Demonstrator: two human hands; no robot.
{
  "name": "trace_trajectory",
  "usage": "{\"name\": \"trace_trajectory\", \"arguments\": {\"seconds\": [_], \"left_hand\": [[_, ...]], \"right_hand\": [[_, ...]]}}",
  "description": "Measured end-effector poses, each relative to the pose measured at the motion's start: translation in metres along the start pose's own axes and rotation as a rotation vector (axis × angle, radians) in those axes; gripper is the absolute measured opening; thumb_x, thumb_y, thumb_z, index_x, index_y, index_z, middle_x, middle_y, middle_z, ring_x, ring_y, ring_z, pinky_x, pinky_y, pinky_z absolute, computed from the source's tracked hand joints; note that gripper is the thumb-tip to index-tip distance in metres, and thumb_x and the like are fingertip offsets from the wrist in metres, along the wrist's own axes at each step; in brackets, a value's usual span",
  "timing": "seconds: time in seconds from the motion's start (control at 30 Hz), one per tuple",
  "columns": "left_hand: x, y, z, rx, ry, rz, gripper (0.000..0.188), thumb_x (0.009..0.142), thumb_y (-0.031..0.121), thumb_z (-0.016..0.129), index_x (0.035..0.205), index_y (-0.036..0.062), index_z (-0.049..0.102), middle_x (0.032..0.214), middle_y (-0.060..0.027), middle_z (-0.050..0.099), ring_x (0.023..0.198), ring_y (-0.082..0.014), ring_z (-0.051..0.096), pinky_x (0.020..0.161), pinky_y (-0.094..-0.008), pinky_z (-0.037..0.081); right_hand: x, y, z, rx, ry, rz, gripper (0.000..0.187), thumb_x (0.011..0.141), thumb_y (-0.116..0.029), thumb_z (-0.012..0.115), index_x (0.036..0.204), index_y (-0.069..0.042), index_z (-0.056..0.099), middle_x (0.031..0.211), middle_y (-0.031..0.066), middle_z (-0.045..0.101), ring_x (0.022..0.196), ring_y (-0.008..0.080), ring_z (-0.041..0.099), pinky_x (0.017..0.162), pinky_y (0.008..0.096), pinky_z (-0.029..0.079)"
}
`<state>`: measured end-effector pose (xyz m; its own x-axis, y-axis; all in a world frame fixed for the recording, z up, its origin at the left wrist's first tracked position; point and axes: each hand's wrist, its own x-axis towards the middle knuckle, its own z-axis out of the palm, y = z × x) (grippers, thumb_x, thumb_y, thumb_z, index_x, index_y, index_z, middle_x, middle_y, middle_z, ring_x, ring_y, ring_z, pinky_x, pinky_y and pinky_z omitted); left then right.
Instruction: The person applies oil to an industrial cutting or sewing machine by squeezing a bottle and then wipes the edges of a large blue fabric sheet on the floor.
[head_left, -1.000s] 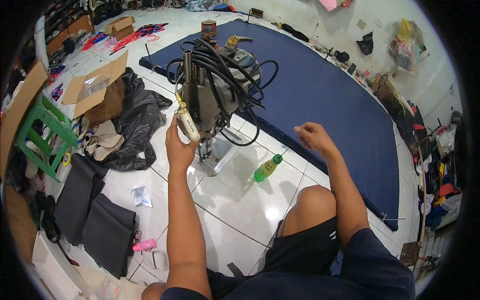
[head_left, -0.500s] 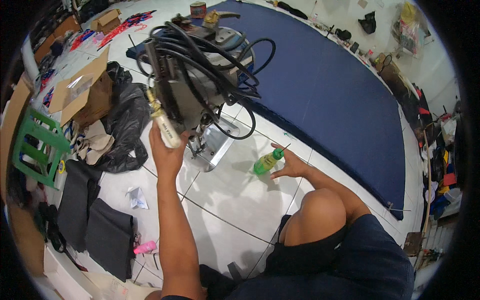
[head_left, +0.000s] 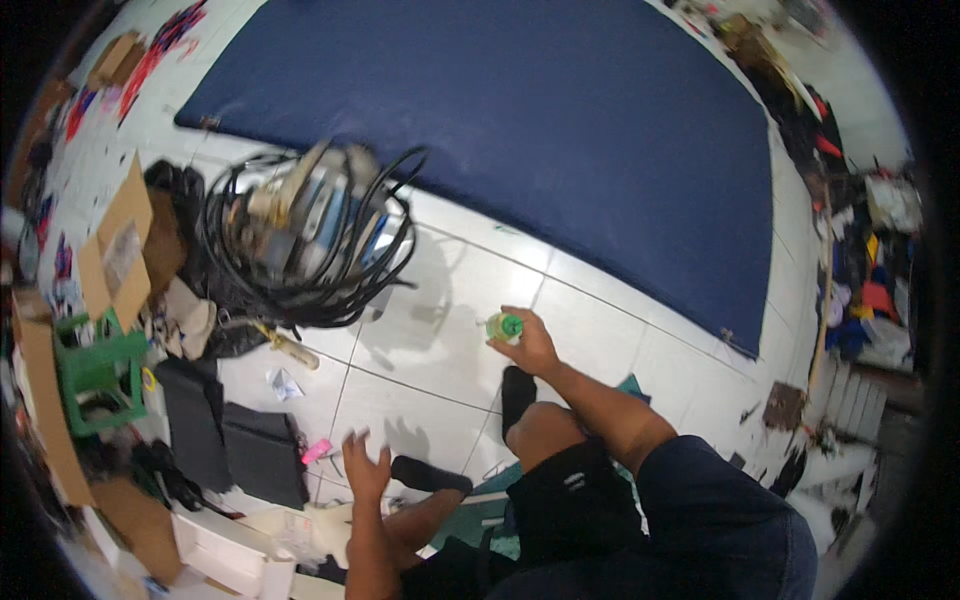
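My right hand (head_left: pixel 532 346) is closed around a small bottle (head_left: pixel 497 327) with a green cap, seen from above over the white tiles. My left hand (head_left: pixel 366 467) hangs empty with its fingers apart, near my foot in a dark sock (head_left: pixel 432 474). Beyond my hands stands a blue and grey machine (head_left: pixel 325 215), wound with loops of black cable (head_left: pixel 300 312) and slightly blurred. Its underside is hidden. A cream-coloured handle (head_left: pixel 294 351) lies close to its near side, well away from my left hand.
A thick navy mat (head_left: pixel 520 130) covers the far floor. To the left are an open cardboard box (head_left: pixel 122 250), a green stool (head_left: pixel 100 375), folded dark fabric (head_left: pixel 262 452) and a pink item (head_left: pixel 317 451). Mixed cloths (head_left: pixel 880 295) pile up at the right.
My left hand has let go of the cream handle and drawn back toward me. The machine, tilted before, now stands upright. My right hand now grips the bottle, and the view has shifted.
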<state>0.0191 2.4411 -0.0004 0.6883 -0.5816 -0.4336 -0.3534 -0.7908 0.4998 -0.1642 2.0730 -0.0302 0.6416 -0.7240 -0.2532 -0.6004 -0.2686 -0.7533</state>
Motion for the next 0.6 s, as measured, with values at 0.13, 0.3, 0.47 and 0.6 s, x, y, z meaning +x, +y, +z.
{"name": "trace_trajectory", "arguments": {"seconds": [0.13, 0.3, 0.47, 0.6], "left_hand": [[-0.125, -0.008, -0.076, 0.171, -0.054, -0.104, 0.055, 0.076, 0.024, 0.078, 0.119, -0.0036, 0.059, 0.115, -0.0276, 0.059, 0.116, -0.0456, 0.052, 0.101, -0.0498, 0.042], [-0.172, 0.041, -0.194, 0.122, -0.406, -0.043, 0.045, 0.083, 0.035, 0.075, 0.117, 0.0077, 0.066, 0.114, -0.0205, 0.067, 0.107, -0.0407, 0.061, 0.092, -0.0497, 0.046], [-0.073, 0.088, -0.273, 0.101, -0.669, 0.193, 0.042, 0.092, 0.036, 0.067, 0.116, 0.002, 0.065, 0.111, -0.0231, 0.065, 0.103, -0.0396, 0.06, 0.086, -0.0473, 0.048], [-0.041, 0.259, -0.283, -0.025, -0.557, 0.339, 0.038, 0.098, 0.031, 0.058, 0.117, -0.0004, 0.063, 0.087, -0.0116, 0.067, 0.069, -0.0232, 0.058, 0.066, -0.0418, 0.049]], "right_hand": [[-0.103, -0.044, -0.103, -0.019, 0.211, 0.117, 0.067, 0.075, -0.036, 0.085, 0.125, 0.0, 0.056, 0.112, 0.0215, 0.061, 0.108, 0.0386, 0.06, 0.094, 0.045, 0.048], [-0.234, -0.11, -0.257, 0.075, 0.287, 0.548, 0.066, 0.076, -0.042, 0.083, 0.12, -0.001, 0.057, 0.113, 0.0227, 0.06, 0.109, 0.0402, 0.057, 0.094, 0.0476, 0.046], [-0.362, -0.126, -0.343, 0.17, 0.512, 0.806, 0.068, 0.075, -0.044, 0.083, 0.122, -0.003, 0.057, 0.116, 0.0227, 0.059, 0.114, 0.0399, 0.056, 0.097, 0.0487, 0.045], [-0.447, -0.078, -0.336, 0.14, 0.764, 0.951, 0.071, 0.073, -0.045, 0.083, 0.124, -0.004, 0.057, 0.122, 0.0233, 0.06, 0.117, 0.0386, 0.057, 0.096, 0.0481, 0.046]]}}
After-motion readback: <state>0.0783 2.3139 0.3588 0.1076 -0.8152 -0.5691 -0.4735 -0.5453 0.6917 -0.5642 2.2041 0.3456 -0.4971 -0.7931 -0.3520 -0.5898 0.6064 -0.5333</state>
